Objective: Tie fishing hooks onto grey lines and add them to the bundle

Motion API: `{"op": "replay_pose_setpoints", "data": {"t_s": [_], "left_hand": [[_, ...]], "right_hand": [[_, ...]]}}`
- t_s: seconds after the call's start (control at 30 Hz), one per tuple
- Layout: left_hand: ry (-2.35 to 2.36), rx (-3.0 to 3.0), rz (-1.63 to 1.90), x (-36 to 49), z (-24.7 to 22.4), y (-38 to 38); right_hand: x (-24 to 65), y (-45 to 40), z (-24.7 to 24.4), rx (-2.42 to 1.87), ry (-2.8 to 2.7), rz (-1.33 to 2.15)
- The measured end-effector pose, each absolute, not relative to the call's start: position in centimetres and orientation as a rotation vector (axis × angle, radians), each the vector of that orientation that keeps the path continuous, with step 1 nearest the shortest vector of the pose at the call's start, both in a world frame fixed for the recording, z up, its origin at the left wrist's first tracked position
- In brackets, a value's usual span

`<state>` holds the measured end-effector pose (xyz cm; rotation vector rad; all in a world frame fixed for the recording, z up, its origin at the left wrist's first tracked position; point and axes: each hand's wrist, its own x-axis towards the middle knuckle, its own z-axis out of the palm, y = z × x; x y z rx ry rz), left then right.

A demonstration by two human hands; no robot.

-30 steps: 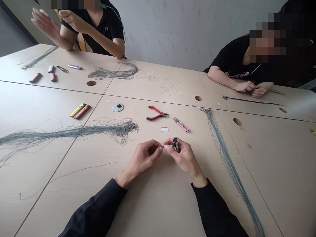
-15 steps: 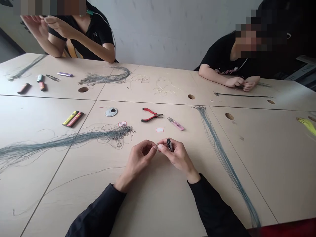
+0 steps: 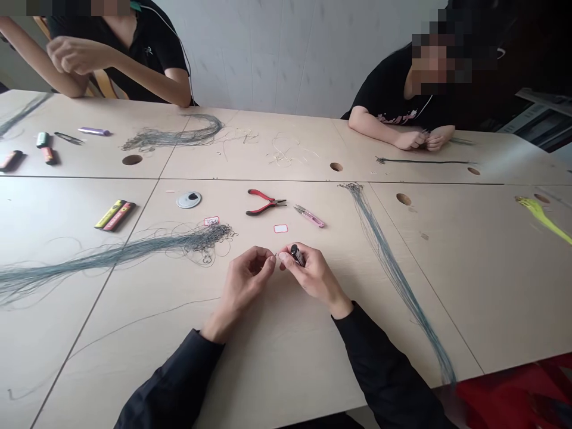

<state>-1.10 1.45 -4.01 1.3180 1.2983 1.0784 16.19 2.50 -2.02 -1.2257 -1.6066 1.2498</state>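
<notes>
Beyond the right hand (image 3: pixel 309 271), snips (image 3: pixel 314 219) lie right of the pliers (image 3: pixel 270 203).

No writing can be read, red-bordered label (image 3: pixel 211 221) included

Far-left seat: a person in a black short-sleeved top (image 3: pixel 154 74)
Far table edge: slim purple tube-shaped object (image 3: pixel 93 131)
Left of centre: flat yellow-and-red rectangular pack (image 3: pixel 115 215); round grey disc (image 3: pixel 183 201) beyond it
Lower right: bright red fabric (image 3: pixel 500 393)

The near tabletop (image 3: pixel 277 357) bears two large blue bundles (image 3: pixel 143 247), one lone strand (image 3: pixel 172 309), two labels (image 3: pixel 280 229), one disc (image 3: pixel 184 200), one pliers (image 3: pixel 264 208), one pink snips (image 3: pixel 313 218).
</notes>
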Motion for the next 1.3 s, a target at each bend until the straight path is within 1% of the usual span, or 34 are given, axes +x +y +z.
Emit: {"op": "replay_pose_setpoints", "data": {"t_s": [0.53, 0.9, 1.1, 1.3], "left_hand": [[1.279, 1.303, 1.101, -0.98, -4.36, 1.39], [1.177, 1.237, 1.076, -1.18, -3.4, 1.31], [1.087, 1.206, 1.069, -1.17, -3.67, 1.38], [1.099, 1.172, 1.059, -1.06, -3.82, 1.42]], "right_hand": [[15.96, 2.41, -2.08, -1.277, -1.591, 1.28], [15.98, 2.4, -2.55, -1.3, -1.565, 1.335], [15.94, 2.39, -2.52, -1.304, -1.546, 1.361], [15.85, 2.3, -2.43, -1.291, -1.529, 1.376]]}}
